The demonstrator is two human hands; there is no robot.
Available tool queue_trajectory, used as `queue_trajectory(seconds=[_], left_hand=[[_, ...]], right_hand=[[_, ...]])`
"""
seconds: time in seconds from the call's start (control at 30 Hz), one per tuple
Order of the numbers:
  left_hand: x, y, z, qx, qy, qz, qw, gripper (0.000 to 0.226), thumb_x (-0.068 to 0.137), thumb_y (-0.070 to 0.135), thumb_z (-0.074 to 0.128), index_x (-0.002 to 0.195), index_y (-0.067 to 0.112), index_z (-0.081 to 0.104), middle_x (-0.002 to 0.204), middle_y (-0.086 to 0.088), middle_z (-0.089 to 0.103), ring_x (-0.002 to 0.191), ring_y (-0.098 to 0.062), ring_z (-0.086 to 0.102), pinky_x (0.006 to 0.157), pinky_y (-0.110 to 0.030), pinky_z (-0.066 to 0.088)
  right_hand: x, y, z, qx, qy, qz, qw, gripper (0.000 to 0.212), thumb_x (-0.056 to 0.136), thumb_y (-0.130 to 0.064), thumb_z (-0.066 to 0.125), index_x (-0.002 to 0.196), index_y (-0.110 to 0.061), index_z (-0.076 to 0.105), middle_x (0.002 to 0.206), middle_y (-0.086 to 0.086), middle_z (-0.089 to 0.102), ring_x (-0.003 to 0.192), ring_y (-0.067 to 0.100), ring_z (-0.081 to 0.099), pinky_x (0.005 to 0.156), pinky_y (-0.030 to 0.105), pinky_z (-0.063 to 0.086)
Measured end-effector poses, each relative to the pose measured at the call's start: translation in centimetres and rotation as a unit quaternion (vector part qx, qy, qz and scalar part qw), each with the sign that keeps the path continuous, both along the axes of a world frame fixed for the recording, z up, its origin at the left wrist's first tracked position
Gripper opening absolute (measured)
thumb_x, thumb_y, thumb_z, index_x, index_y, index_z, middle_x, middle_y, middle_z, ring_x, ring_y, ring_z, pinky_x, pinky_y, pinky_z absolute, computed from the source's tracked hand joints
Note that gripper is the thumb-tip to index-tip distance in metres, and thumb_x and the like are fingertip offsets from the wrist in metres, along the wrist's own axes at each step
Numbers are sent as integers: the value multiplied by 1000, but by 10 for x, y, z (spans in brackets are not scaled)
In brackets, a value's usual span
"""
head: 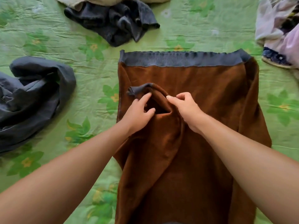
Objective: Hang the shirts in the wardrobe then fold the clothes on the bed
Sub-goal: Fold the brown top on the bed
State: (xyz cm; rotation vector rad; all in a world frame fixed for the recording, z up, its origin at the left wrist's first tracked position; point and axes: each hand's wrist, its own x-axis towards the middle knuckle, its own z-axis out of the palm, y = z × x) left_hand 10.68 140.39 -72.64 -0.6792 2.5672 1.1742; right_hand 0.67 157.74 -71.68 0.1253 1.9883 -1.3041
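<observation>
Left hand [140, 109] and right hand [186, 109], close together, each pinch the sleeve [161, 97] of a brown fleece sweater with grey ribbed hem [202, 88], drawing it across the body, grey cuff [133, 91] pointing left. The sweater lies flat, mid green floral bedsheet [40, 41]. Folding appears under way; the next move likely calls for flattening the sleeve, then doubling the body. A crumpled dark grey garment [113, 21] waits beyond.
</observation>
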Motion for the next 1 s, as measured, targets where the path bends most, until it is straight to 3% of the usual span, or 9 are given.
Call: queue_trajectory(seconds=[0.07, 0.13, 0.23, 0.37, 0.53, 0.67, 0.83, 0.9, 1.0], left_hand=[[-19, 3, 5, 87, 46, 28, 995, 63, 98, 11, 55, 155, 29, 34, 127, -8, 54, 96, -20, 65, 97, -26, 50], [-40, 3, 12, 187, 103, 25, 977, 71, 93, -10, 44, 154, 26, 36, 134, -10, 55, 104, -18, 68, 91, -25, 55], [-65, -1, 20, 227, 132, 11, 965, 71, 92, -8, 48, 152, 29, 39, 132, -2, 58, 102, -10, 69, 80, -22, 57], [-51, 0, 13, 153, 6, 17, 988, 60, 90, 27, 73, 144, 28, 47, 115, 5, 64, 96, -7, 65, 83, -20, 52], [-16, -13, 0, 208, -139, -10, 968, 31, 83, 32, 80, 110, 24, 66, 101, -1, 74, 92, -19, 72, 83, -35, 59], [14, -34, -1, 172, -236, -61, 955, 8, 92, 32, 68, 96, 25, 70, 81, 6, 69, 74, -12, 66, 60, -27, 54], [48, -64, 10, 230, -359, -50, 903, 18, 94, 38, 63, 103, 24, 69, 103, -1, 73, 91, -17, 72, 67, -36, 60], [57, -68, 11, 241, -321, -11, 916, 23, 92, 49, 62, 98, 29, 71, 93, 5, 74, 84, -15, 73, 65, -36, 60], [64, -68, 2, 66, -101, 138, 983, 17, 95, 41, 60, 90, 26, 66, 73, -1, 68, 65, -23, 65, 59, -40, 58]], right_hand=[[-10, -9, 1, -23, 7, 66, 998, 40, 84, -43, 76, 117, -30, 61, 97, -13, 71, 87, 9, 70, 64, 20, 54], [-17, -21, 1, -27, 61, 78, 995, 16, 86, -29, 74, 101, -26, 71, 85, -7, 76, 83, 13, 74, 64, 25, 57], [-35, -30, -5, -41, 132, -88, 986, 11, 87, -31, 66, 93, -22, 71, 86, -4, 75, 84, 16, 71, 74, 31, 57], [-57, -6, -30, 7, 53, -183, 982, 14, 95, -40, 62, 99, -27, 62, 100, -5, 65, 93, 13, 63, 73, 26, 50], [-65, 6, -39, 8, 15, -205, 979, 16, 95, -40, 58, 100, -26, 65, 102, 1, 69, 99, 24, 67, 87, 39, 57], [-80, -11, -20, -88, 1, -237, 968, 17, 82, -26, 63, 98, -21, 66, 110, 12, 70, 108, 31, 66, 99, 49, 54], [-89, -30, -5, -105, 21, -222, 969, 29, 82, -1, 59, 101, -24, 58, 109, 11, 65, 106, 28, 66, 91, 45, 58], [-84, -31, -5, -95, 2, -213, 973, 34, 84, -8, 65, 110, -27, 54, 114, 10, 64, 104, 27, 67, 88, 45, 60], [-64, -23, -5, -18, -46, -175, 983, 53, 76, -28, 72, 120, -33, 43, 116, 4, 61, 103, 28, 66, 88, 54, 58]])
